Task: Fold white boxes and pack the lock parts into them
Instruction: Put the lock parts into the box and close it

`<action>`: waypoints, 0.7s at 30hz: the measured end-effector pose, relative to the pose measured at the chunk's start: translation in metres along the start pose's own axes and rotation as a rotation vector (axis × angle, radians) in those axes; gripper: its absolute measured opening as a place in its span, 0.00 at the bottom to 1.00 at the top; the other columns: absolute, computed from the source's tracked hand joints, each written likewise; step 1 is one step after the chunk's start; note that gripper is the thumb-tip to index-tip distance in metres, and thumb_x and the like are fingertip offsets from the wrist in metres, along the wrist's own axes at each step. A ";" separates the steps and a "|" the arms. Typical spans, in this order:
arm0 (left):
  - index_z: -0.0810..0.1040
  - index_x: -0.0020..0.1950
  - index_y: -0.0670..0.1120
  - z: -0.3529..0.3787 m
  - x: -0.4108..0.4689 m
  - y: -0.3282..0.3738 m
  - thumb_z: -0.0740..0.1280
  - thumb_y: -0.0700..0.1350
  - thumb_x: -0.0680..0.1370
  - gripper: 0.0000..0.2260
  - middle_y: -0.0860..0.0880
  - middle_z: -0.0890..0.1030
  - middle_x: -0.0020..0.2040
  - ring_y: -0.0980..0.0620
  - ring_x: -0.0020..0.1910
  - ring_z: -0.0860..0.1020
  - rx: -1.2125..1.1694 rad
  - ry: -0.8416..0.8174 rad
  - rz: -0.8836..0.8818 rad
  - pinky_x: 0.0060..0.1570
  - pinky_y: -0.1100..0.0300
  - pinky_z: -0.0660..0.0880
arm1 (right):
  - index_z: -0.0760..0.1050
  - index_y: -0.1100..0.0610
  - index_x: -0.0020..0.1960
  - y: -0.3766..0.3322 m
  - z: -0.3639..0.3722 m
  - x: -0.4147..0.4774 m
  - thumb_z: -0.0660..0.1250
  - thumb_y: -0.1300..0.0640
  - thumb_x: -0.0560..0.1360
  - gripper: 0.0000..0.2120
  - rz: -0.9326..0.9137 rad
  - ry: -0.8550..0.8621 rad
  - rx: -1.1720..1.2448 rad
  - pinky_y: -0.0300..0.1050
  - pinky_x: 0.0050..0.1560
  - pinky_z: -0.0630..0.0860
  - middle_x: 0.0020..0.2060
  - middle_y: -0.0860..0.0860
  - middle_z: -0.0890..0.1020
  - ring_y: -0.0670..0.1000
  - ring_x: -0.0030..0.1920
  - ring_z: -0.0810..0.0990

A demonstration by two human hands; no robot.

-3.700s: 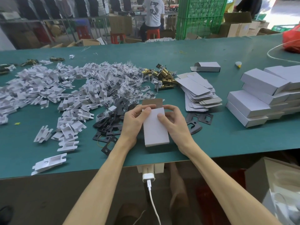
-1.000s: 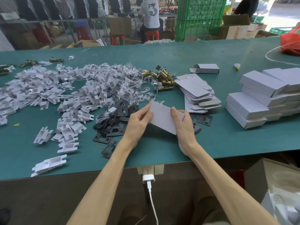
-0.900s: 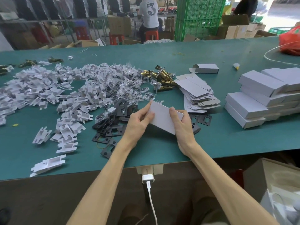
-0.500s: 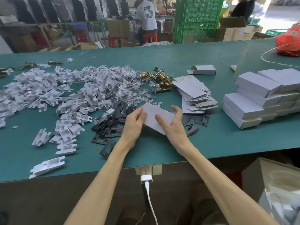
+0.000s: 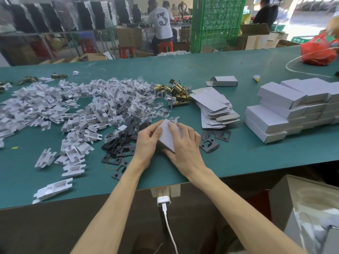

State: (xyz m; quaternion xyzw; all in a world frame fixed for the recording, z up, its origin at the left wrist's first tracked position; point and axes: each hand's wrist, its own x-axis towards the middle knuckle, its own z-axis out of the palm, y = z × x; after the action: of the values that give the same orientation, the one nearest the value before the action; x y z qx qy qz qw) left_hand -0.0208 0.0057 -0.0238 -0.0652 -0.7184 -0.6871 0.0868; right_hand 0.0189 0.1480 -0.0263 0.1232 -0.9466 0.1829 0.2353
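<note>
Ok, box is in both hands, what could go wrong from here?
1. The white box, gripped by the left hand and right hand, is held among loose black plates; put down there it may rock or scuff.
2. The fanned stack of flat boxes lies close beside the right hand; carrying the box rightward could knock it.

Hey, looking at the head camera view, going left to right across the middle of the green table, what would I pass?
Heap of white inserts → pile of black plates → white box → stack of flat box blanks → stack of folded boxes.
</note>
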 end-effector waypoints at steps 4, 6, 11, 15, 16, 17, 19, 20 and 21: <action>0.84 0.65 0.47 0.000 0.000 0.001 0.67 0.43 0.85 0.11 0.53 0.86 0.60 0.60 0.57 0.82 -0.039 -0.005 -0.024 0.55 0.63 0.77 | 0.56 0.52 0.81 0.004 -0.003 0.002 0.61 0.39 0.81 0.34 0.033 -0.110 -0.033 0.52 0.69 0.59 0.73 0.55 0.65 0.58 0.69 0.65; 0.84 0.64 0.48 0.003 -0.001 0.002 0.64 0.46 0.86 0.11 0.51 0.86 0.59 0.55 0.58 0.83 -0.036 -0.030 -0.027 0.55 0.58 0.81 | 0.57 0.53 0.81 0.012 -0.012 0.003 0.62 0.39 0.81 0.34 0.061 -0.133 0.009 0.52 0.69 0.59 0.73 0.56 0.65 0.58 0.70 0.64; 0.82 0.66 0.40 0.006 -0.001 0.002 0.59 0.46 0.88 0.16 0.45 0.86 0.60 0.49 0.57 0.85 -0.038 -0.045 -0.040 0.49 0.54 0.84 | 0.59 0.56 0.80 0.061 -0.057 0.022 0.66 0.43 0.80 0.34 0.156 -0.027 -0.099 0.55 0.71 0.58 0.73 0.59 0.67 0.61 0.71 0.64; 0.83 0.64 0.41 0.006 0.000 0.000 0.60 0.45 0.88 0.15 0.48 0.87 0.58 0.49 0.56 0.86 0.002 -0.072 -0.035 0.49 0.56 0.83 | 0.60 0.59 0.79 0.119 -0.099 0.044 0.65 0.46 0.81 0.32 0.278 0.034 -0.279 0.58 0.69 0.61 0.73 0.63 0.66 0.64 0.71 0.64; 0.83 0.64 0.41 0.007 0.000 -0.001 0.60 0.45 0.88 0.15 0.48 0.87 0.58 0.50 0.56 0.86 0.001 -0.072 -0.036 0.49 0.56 0.83 | 0.61 0.60 0.79 0.133 -0.107 0.048 0.65 0.47 0.81 0.32 0.309 0.028 -0.327 0.58 0.69 0.61 0.73 0.64 0.66 0.64 0.71 0.64; 0.83 0.64 0.41 0.007 0.000 -0.002 0.60 0.45 0.88 0.15 0.48 0.87 0.58 0.50 0.56 0.86 0.002 -0.074 -0.035 0.49 0.56 0.83 | 0.61 0.60 0.78 0.146 -0.115 0.050 0.65 0.47 0.81 0.31 0.343 0.014 -0.379 0.58 0.68 0.60 0.73 0.65 0.66 0.64 0.71 0.65; 0.83 0.64 0.41 0.008 0.001 -0.003 0.60 0.45 0.88 0.15 0.48 0.87 0.58 0.50 0.56 0.86 0.006 -0.083 -0.033 0.49 0.57 0.83 | 0.64 0.62 0.76 0.167 -0.124 0.050 0.65 0.48 0.81 0.29 0.404 -0.021 -0.464 0.58 0.67 0.61 0.71 0.66 0.68 0.65 0.69 0.67; 0.83 0.64 0.40 0.007 0.001 -0.003 0.60 0.45 0.88 0.15 0.48 0.87 0.58 0.50 0.56 0.86 0.004 -0.086 -0.031 0.49 0.58 0.83 | 0.65 0.63 0.75 0.175 -0.126 0.047 0.64 0.48 0.81 0.28 0.425 -0.034 -0.492 0.58 0.67 0.61 0.70 0.66 0.69 0.65 0.68 0.67; 0.83 0.64 0.40 0.007 0.001 -0.003 0.60 0.45 0.88 0.15 0.48 0.87 0.58 0.50 0.56 0.86 0.002 -0.089 -0.028 0.49 0.58 0.83 | 0.65 0.64 0.74 0.181 -0.127 0.043 0.64 0.48 0.81 0.28 0.434 -0.041 -0.515 0.58 0.67 0.61 0.69 0.66 0.69 0.65 0.68 0.67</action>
State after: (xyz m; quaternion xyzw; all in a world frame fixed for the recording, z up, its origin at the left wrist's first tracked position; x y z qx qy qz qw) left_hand -0.0228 0.0126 -0.0271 -0.0853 -0.7231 -0.6840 0.0453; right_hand -0.0252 0.3567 0.0467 -0.1410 -0.9704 -0.0190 0.1953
